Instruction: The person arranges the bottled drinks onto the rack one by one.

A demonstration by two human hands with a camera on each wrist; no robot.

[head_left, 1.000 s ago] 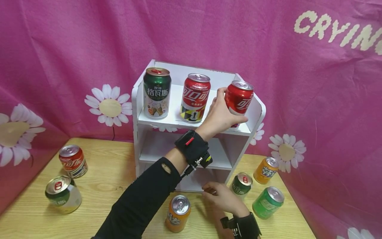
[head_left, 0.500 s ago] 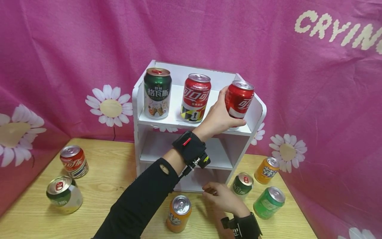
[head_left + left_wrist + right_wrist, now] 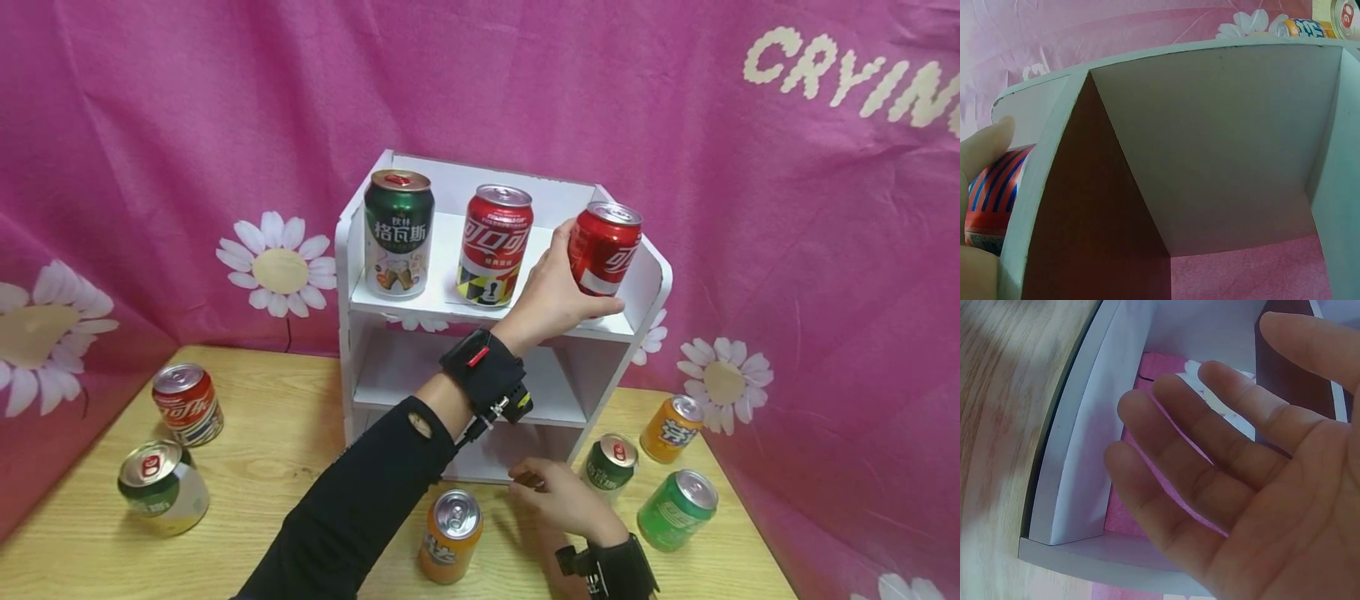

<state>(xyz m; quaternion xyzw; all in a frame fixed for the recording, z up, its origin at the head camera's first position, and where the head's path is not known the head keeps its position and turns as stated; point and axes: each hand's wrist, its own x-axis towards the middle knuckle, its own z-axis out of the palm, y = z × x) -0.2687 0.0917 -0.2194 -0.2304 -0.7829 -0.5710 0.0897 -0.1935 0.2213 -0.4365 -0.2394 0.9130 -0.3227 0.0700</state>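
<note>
"Orange can (image 3: 450, 542) nearest us, upright on the worktop (image 3: 262, 450). What comes after it?"

"Lime can (image 3: 678, 510) off to one side, then the right hand (image 3: 564, 497), low by the shelf (image 3: 390, 379), fingers loosely extended around nothing. A kvass can (image 3: 611, 467) stands just beside that hand; whether they touch, I can't tell."

"And the left hand (image 3: 551, 292)?"

"Higher and farther, thumb and fingers wrapped round a red can (image 3: 611, 254). That can is at the right end of the top tier (image 3: 446, 258), roughly upright. Its base is partly hidden, so I can't say if it's resting there."

"How would it handle?"

"Fairly stiff, I'd guess, but thin in the wall, and weighty if full. Smooth paint could slip, so I'd take it round the middle with an even, moderate squeeze."

"Edges to watch?"

"The tier's front shows no lip, and the can is close to it. On its right rises the side wall (image 3: 652, 279); on its left, the left hand fills part of the gap before the middle can (image 3: 495, 237). There looks to be room behind, up to the low back wall (image 3: 457, 187), then pink cloth (image 3: 480, 83)."
</note>
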